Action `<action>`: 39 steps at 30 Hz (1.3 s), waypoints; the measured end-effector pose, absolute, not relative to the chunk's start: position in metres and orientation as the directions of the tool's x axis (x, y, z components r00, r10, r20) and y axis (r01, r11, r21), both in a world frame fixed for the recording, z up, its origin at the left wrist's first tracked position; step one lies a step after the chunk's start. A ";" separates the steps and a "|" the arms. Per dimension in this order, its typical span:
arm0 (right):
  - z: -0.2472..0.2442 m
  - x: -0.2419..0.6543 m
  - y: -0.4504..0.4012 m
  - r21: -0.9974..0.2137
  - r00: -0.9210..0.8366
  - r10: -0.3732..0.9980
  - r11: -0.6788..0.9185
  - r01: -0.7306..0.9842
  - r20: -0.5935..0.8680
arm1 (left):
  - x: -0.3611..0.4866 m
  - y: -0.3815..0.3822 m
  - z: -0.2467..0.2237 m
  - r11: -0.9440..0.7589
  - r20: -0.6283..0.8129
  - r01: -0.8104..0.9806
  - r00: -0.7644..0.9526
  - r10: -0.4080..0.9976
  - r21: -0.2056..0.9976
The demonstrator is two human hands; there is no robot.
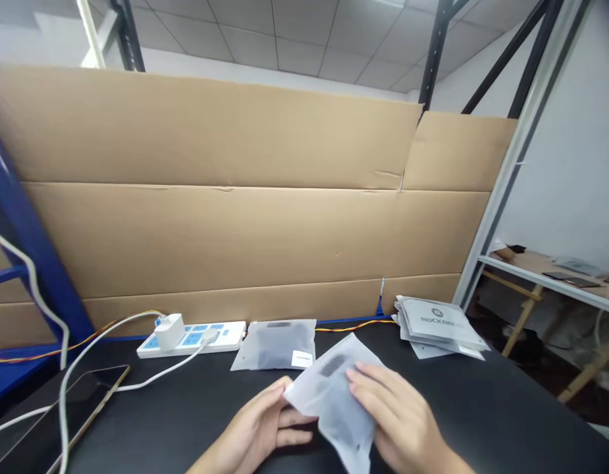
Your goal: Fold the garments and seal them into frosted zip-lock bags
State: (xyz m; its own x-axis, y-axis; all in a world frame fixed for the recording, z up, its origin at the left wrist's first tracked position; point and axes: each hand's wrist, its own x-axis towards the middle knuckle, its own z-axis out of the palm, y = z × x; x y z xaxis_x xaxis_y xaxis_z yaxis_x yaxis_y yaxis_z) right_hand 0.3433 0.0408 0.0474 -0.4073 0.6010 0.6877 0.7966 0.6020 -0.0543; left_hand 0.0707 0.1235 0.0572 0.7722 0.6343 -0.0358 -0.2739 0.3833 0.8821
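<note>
A frosted plastic bag (336, 395) with a dark item showing through is held tilted over the black table. My left hand (269, 421) pinches its left corner between thumb and forefinger, with the other fingers curled below. Across the right side of the bag lies my right hand (393, 408), its fingers pressed on the front; its thumb is hidden behind the plastic. Beyond my hands, a second frosted bag (277, 342) with a white label lies flat on the table, dark contents inside.
A white power strip (193, 339) with a plugged-in charger (170, 331) stands at the back left. White cables run past a phone (62, 418). Printed frosted bags (440, 322) are stacked at the back right. A cardboard wall (259, 237) closes the rear of the black table (195, 395).
</note>
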 end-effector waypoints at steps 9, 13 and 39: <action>0.078 0.555 0.095 0.020 -0.046 0.680 0.046 0.999 0.731 | 0.062 0.144 0.045 -0.203 0.058 0.142 0.669 0.741 0.969; 0.038 0.585 0.114 -0.017 -0.076 0.854 0.099 0.995 0.515 | 0.061 0.148 0.037 -0.281 0.098 0.208 0.614 0.783 0.937; -0.005 0.381 0.178 -0.382 -0.346 0.849 0.498 0.779 0.400 | 0.080 0.156 0.034 -0.905 0.274 0.327 0.875 0.399 0.273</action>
State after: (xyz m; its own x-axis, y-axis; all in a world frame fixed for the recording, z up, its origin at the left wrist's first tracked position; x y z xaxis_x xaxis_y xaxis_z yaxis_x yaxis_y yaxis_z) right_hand 0.3811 0.1779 -0.0050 -0.3458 0.8486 0.4005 0.7790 0.4975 -0.3816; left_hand 0.0801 0.1560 0.0342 0.8752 0.3987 0.2740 0.3267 -0.9048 0.2732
